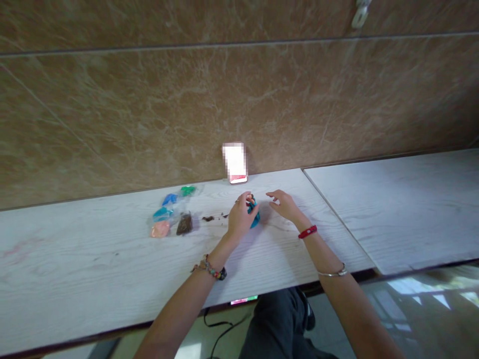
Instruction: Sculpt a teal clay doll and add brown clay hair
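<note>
My left hand is curled round a teal clay piece on the white tabletop, its fingers covering much of the piece. A small brown bit shows near the fingertips, too small to make out. To the right of it, my right hand hovers apart from the piece, thumb and fingers spread with nothing visible between them. Dark brown crumbs lie on the table left of my left hand. Farther left is a clear bag of brown clay.
Clear packets of orange, light blue, blue and green clay lie at the left. A lit phone leans on the marbled wall. A seam crosses the tabletop at the right.
</note>
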Motion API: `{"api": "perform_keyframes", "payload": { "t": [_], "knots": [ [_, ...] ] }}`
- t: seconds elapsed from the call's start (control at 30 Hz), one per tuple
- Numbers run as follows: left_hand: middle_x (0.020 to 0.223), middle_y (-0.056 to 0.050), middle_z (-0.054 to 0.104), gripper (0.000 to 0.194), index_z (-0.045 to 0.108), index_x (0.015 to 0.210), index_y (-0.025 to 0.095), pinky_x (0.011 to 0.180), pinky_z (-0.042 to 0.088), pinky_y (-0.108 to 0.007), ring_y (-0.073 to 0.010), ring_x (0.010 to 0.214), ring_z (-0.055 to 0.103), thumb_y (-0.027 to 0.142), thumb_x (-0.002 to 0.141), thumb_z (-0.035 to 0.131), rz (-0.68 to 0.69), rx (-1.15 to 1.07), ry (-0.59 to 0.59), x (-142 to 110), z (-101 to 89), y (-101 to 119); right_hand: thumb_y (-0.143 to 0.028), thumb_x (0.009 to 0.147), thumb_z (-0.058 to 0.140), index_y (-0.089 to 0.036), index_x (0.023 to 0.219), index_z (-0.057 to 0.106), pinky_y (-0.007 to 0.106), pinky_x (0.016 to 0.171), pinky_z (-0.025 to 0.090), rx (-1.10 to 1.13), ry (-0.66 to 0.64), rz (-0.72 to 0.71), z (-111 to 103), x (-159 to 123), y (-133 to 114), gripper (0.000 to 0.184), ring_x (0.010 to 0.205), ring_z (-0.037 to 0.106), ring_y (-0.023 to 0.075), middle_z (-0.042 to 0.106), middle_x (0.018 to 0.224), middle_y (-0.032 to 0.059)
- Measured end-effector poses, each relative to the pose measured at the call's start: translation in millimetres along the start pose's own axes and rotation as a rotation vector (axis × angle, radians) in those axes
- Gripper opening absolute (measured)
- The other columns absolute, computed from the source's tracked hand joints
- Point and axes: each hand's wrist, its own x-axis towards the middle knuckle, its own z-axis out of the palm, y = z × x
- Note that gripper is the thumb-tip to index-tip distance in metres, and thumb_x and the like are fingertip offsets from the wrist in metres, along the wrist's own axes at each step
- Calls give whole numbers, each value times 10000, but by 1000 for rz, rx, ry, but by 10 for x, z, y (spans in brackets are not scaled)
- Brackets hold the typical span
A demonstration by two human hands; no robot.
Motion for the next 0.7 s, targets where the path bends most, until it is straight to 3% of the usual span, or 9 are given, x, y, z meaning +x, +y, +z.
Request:
{"api": "perform_keyframes", "payload": {
  "t": [0.23,0.43,0.7],
  "knots": [
    [953,-52,591,542,382,1204,194,594,419,-213,-130,800,576,230,700,581,-16,-320,-216,48,-118,-109,-59,702,554,-156,982,620,289,741,468,-19,28,-20,-2,-4,-3,304,712,572,116,619,892,63],
    [991,-80,594,629,357,1231,177,666,442,-234,-137,837,566,260,669,629,-60,-648,-423,98,-202,-247,-61,713,546,-152,992,619,284,745,462,-27,11,-15,-17,5,-23,302,726,567,121,609,897,67],
    [965,-69,611,666,365,1232,192,704,454,-247,-137,831,577,245,646,676,-140,-818,-523,93,-290,-238,-70,731,531,-106,1035,602,291,784,450,-36,-33,-17,14,10,-9,315,768,564,128,605,961,104]
  ]
}}
